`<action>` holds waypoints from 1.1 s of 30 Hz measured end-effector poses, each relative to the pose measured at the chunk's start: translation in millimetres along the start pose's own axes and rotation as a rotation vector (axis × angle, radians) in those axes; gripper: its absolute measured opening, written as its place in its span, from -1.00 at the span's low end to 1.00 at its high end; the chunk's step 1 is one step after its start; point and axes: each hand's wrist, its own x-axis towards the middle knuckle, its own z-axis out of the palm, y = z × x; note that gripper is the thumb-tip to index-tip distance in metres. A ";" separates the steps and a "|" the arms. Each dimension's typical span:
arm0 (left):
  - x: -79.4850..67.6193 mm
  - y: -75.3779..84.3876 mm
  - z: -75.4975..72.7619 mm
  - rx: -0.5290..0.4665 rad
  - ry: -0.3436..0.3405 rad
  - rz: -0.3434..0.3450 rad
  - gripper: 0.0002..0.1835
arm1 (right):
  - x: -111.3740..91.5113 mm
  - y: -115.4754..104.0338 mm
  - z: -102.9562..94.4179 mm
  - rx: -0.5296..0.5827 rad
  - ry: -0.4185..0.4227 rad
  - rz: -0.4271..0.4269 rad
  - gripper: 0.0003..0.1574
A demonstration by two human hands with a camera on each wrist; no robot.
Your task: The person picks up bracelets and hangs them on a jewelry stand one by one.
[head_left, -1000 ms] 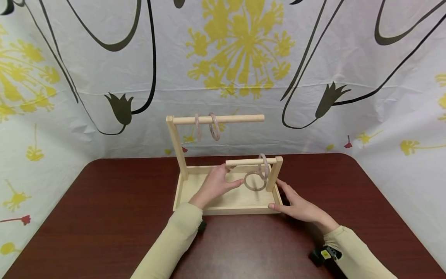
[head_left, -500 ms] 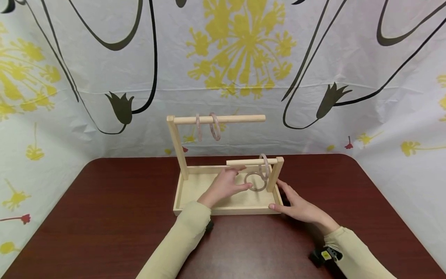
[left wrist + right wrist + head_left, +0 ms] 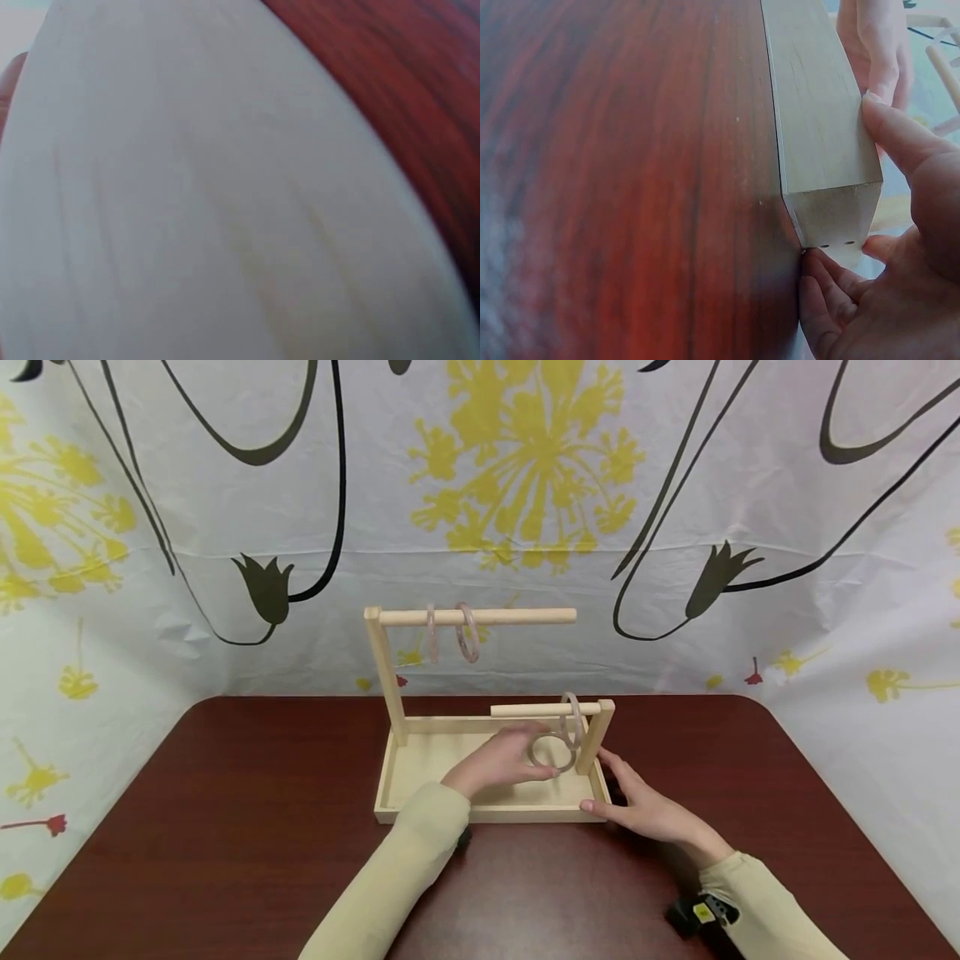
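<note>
A pale wooden bangle stand (image 3: 427,815) with a shallow tray base and two bars is on the table in the head view. One bangle (image 3: 573,763) lies flat in its tray. My left hand (image 3: 498,760) reaches over that bangle, its thumb at the near rim and its fingers by the far side. Two bangles, one (image 3: 432,643) left of the other (image 3: 472,647), hang on the upper bar. Another bangle (image 3: 579,727) hangs on the lower bar. My right hand (image 3: 645,810) grips the tray's right end, with its thumb on the front corner in the right wrist view.
The dark red-brown table (image 3: 247,827) spreads around the stand. Behind it hangs a white cloth (image 3: 375,510) with yellow and dark flower prints. In the left wrist view, the tray's pale wall (image 3: 187,187) fills most of the picture.
My left hand has moved right across the tray, from beside the lower bar's free end to the flat bangle. The right hand keeps its grip on the stand.
</note>
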 end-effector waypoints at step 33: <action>17.0 9.1 10.2 0.090 -0.236 -0.020 -0.14 | 0.3 0.4 -1.2 0.019 -0.015 0.009 0.13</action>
